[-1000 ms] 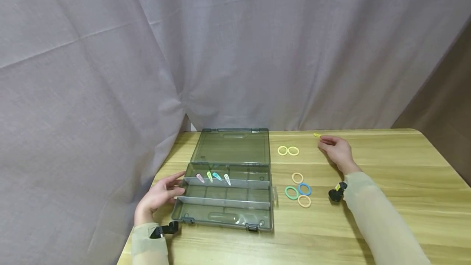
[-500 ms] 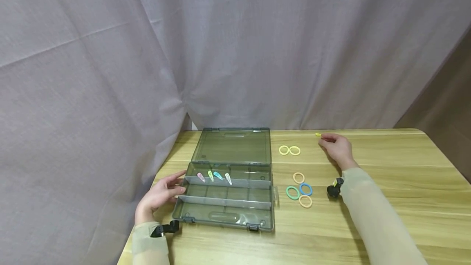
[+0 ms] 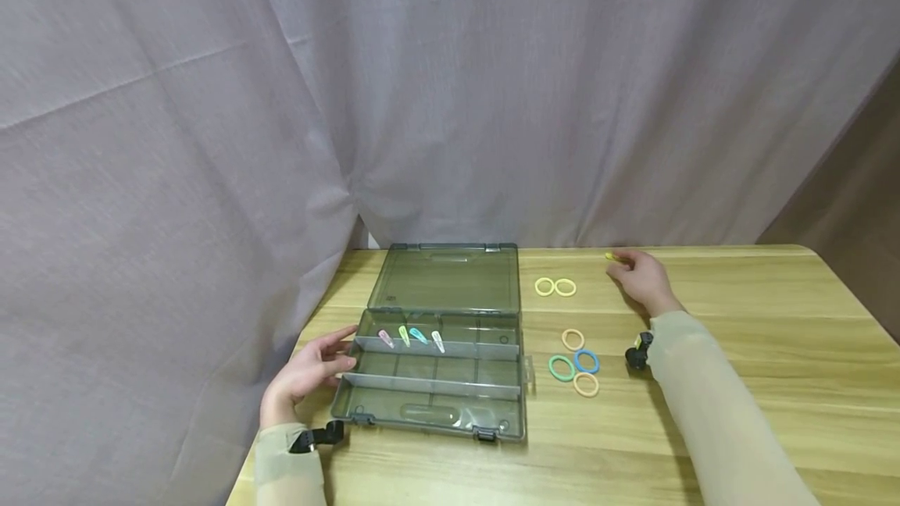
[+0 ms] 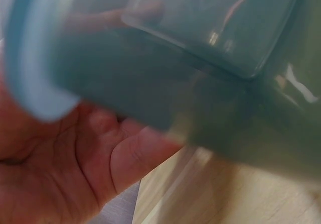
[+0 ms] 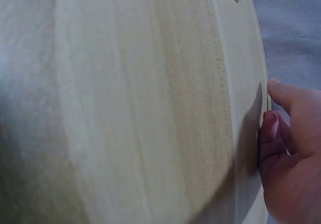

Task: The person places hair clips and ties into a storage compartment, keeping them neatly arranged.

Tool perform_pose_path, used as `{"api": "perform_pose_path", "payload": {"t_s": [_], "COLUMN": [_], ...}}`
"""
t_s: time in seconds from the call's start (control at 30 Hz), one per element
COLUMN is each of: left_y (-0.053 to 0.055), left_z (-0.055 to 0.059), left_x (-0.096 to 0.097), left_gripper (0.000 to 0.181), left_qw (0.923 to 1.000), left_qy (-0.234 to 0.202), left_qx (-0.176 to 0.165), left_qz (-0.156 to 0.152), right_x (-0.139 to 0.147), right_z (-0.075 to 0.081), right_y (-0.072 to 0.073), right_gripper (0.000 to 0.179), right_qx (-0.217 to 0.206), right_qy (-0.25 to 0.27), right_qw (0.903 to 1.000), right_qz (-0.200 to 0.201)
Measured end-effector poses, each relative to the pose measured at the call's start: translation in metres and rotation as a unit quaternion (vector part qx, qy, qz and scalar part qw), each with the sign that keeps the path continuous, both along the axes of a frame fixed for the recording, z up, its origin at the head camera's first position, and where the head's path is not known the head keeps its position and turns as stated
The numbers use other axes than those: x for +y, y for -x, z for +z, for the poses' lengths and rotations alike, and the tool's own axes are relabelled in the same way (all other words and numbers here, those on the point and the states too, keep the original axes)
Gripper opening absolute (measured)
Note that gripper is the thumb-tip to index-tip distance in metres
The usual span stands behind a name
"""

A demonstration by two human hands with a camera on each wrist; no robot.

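My left hand (image 3: 302, 375) grips the left side of a smoky clear plastic storage box (image 3: 429, 387), thumb at the rim; in the left wrist view its fingers (image 4: 140, 156) curl by the box wall (image 4: 125, 88). The box lies with its lid (image 3: 446, 279) folded back. Pink, lime, blue and white snap hair clips (image 3: 418, 336) sit side by side at the far divider (image 3: 485, 350). Near the table's back edge, my right hand (image 3: 641, 281) pinches a small yellow hair clip (image 3: 609, 256) between thumb and finger; the fingers hide most of it.
Two yellow hair ties (image 3: 566, 287) lie side by side right of the lid. Closer in are a green ring (image 3: 551, 369), a blue ring (image 3: 598, 365) and two orange rings (image 3: 586, 396). A grey curtain (image 3: 464, 100) hangs behind the wooden table (image 3: 766, 318).
The right hand has stayed near the back edge and turned a little; less of the yellow hair clip shows past its fingertips. The left hand and box keep their places as the view shifts slightly.
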State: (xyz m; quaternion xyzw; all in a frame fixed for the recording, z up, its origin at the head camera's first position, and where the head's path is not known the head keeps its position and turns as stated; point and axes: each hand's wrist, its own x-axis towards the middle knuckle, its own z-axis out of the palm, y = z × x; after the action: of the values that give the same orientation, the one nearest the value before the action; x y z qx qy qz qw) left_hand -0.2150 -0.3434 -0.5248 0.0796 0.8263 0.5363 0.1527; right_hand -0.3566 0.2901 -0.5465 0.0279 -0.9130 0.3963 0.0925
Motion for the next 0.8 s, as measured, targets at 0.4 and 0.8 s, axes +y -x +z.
{"api": "perform_pose_path", "payload": {"t_s": [0.4, 0.8], "left_y": [-0.0018, 0.0037], "left_z": [-0.0005, -0.0028], "left_x": [-0.0012, 0.0031], "left_gripper": [0.069, 0.069], "left_qw": [0.9999, 0.9999], "left_qy": [0.004, 0.01], "left_qx": [-0.006, -0.002], "left_qz": [0.008, 0.004], "right_x": [-0.0071, -0.009], "right_z": [-0.0022, -0.0019], "right_y": [0.0054, 0.0028], "right_gripper": [0.04, 0.035], "right_qx": [-0.006, 0.007], "right_qy": [-0.023, -0.029], "right_qw": [0.9997, 0.998], "right_qz": [-0.011, -0.056]}}
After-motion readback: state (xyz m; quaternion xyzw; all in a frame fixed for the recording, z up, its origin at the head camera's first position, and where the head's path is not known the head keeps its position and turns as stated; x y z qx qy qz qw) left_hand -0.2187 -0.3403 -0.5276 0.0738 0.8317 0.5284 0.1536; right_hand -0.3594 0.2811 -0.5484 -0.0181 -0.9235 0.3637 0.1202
